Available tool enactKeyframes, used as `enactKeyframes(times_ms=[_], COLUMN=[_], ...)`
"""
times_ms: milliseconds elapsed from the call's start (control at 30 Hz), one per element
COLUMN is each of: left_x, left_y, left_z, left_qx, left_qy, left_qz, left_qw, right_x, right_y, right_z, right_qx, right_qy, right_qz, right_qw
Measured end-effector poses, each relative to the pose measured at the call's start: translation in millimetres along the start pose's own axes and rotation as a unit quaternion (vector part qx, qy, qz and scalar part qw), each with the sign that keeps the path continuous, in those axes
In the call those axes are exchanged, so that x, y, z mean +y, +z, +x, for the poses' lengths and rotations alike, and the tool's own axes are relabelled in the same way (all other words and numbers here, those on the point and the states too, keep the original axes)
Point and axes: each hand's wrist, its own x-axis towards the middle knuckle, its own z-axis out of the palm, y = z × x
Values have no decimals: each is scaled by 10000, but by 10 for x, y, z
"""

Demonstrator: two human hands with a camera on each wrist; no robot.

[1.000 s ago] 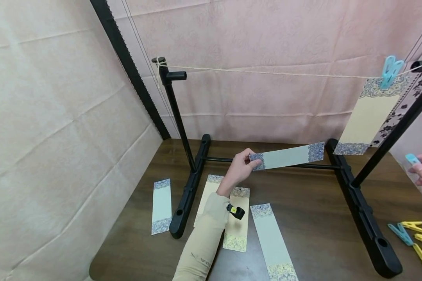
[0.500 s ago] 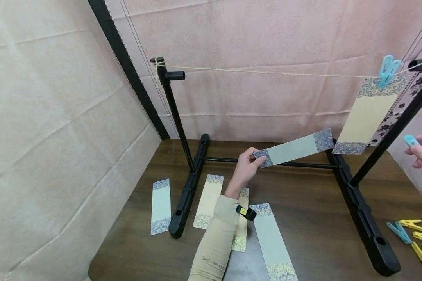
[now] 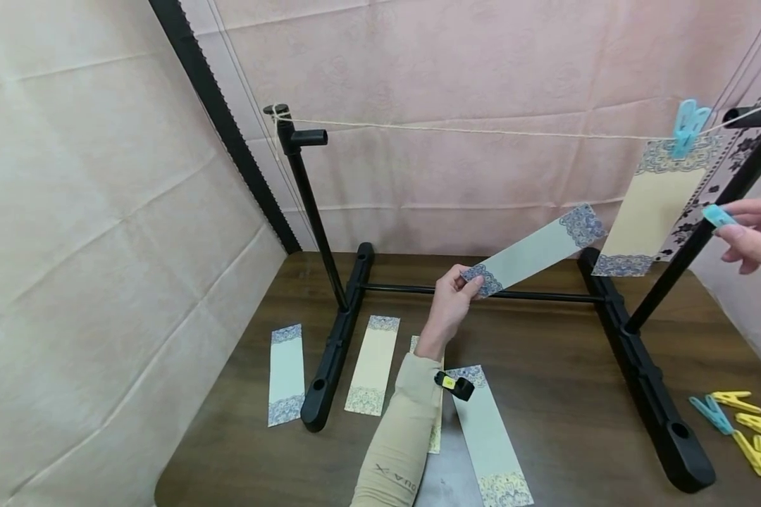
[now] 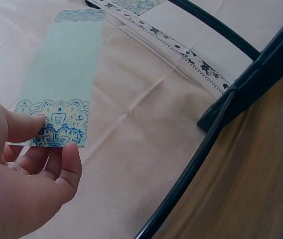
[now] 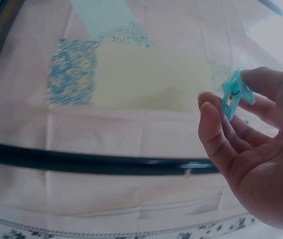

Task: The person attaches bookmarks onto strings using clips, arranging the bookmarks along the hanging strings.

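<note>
Pink backdrop [image 3: 450, 70]; pale-green card [image 3: 533, 251], end pinched in left fingers [image 4: 70, 167]

The held strip [image 3: 539, 250] looks like smooth, matt card, as does the hanging strip [image 3: 656, 208]. The held clothespin [image 3: 718, 215] is smooth plastic. The foot [image 3: 655, 408] looks like satiny moulded plastic, the upright post [image 3: 311, 211] like smooth painted metal. The cord [image 3: 418, 127] appears fibrous; the backdrop [image 3: 450, 70] is creased, matt cloth. The surface [image 3: 545, 387] shows wood grain under a soft sheen; the sleeve [image 3: 399, 436] is matt fabric.
</note>
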Motion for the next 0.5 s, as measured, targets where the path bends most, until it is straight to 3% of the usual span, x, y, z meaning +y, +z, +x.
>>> enactKeyframes(times_ms=[233,500], left_x=[-77,-90], left_y=[72,181], left_z=[20,-5], left_qx=[27,-99], left_qy=[105,197], left_qz=[-846,-1171], left_qw=[9964,9929], right_x=[-268,-536], right_y=[-3,-21], right_z=[198,363], right_qx=[17,-165], right_qy=[-180,-381], right_qz=[277,-253], right_qw=[9995,9988])
